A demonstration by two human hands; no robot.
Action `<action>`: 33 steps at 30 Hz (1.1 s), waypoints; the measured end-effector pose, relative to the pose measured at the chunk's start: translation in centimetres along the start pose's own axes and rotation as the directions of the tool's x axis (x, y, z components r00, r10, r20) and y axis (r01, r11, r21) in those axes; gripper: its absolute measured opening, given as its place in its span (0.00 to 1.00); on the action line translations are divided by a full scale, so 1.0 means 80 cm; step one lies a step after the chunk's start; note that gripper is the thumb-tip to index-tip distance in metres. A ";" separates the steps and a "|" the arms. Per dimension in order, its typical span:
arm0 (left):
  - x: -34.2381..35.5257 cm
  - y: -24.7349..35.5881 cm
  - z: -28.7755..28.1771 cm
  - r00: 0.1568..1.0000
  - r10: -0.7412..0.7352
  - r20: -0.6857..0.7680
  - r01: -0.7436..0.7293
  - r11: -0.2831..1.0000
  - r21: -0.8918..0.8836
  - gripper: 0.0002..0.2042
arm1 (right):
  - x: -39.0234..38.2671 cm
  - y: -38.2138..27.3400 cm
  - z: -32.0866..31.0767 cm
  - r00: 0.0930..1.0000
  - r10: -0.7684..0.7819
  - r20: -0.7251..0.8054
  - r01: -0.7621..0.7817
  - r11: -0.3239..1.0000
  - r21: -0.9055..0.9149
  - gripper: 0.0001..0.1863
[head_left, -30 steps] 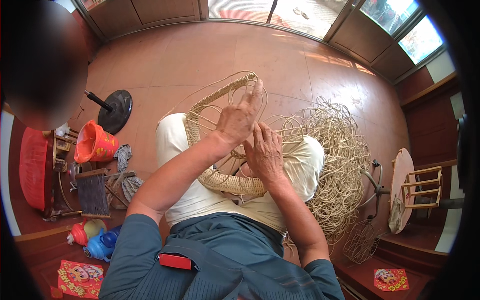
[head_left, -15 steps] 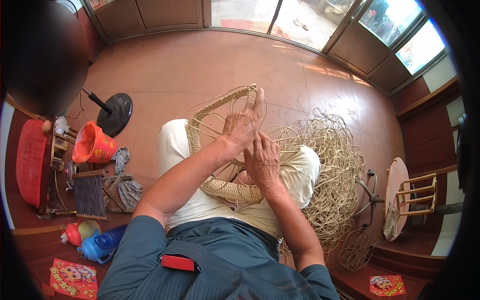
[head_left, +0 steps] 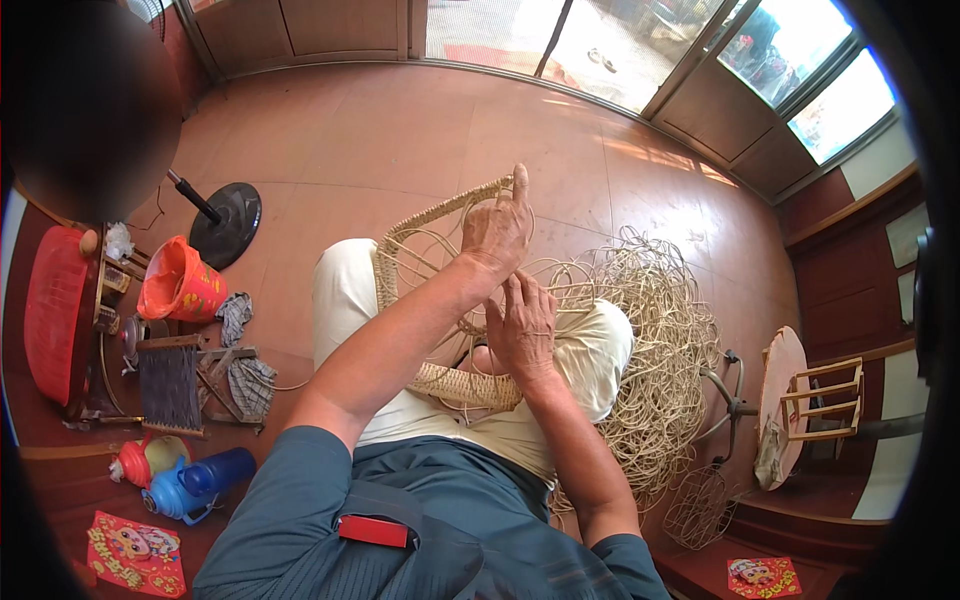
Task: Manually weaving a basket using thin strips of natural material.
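Observation:
A partly woven wicker frame [head_left: 448, 388] rests across my lap, its thick wrapped rim curving along the left and near sides. My left hand [head_left: 497, 228] is closed at the frame's far right corner, its index finger pointing up beside the rim's end. Just below it, my right hand [head_left: 526, 325] has its fingers close together over the thin strands at the frame's right side. Loose loops of cane strand [head_left: 562, 278] spread out to the right of my hands. My palms hide the exact grip.
A large tangled heap of cane strands [head_left: 655, 400] lies beside my right knee. To the left are a red bucket [head_left: 185, 285], a folding stool [head_left: 170, 385], a blue flask [head_left: 205, 480] and a black round stand base [head_left: 228, 225]. A small wooden rack [head_left: 825, 400] is at right.
My left hand has shifted slightly right and its index finger now points straighter up past the rim's end. The left forearm has swung a little right; my right hand has hardly moved.

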State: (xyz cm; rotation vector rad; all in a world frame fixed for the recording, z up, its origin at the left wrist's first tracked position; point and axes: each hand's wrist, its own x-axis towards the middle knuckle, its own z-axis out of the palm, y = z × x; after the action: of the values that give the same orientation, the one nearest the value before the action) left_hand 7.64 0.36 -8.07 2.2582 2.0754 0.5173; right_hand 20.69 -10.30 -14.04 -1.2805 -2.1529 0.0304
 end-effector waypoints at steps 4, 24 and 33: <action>-0.018 -0.020 -0.007 0.994 0.015 -0.110 -0.040 0.972 -0.233 0.34 | 0.004 -0.005 -0.007 0.999 0.029 0.024 -0.029 0.999 0.022 0.31; -0.132 -0.137 -0.061 0.941 -0.261 0.215 0.274 0.214 -0.938 0.25 | 0.014 -0.006 -0.010 0.990 -0.128 0.055 0.128 0.992 0.001 0.33; -0.033 -0.124 -0.087 0.949 -0.238 0.206 0.227 0.062 -0.972 0.30 | 0.017 -0.012 -0.008 0.988 -0.140 0.057 0.145 0.986 -0.083 0.35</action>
State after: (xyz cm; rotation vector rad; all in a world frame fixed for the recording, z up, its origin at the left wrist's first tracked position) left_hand -3.92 -2.54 -4.49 0.9873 1.1784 1.3580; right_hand 19.82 -9.92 -12.54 -1.1818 -2.3069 -0.0922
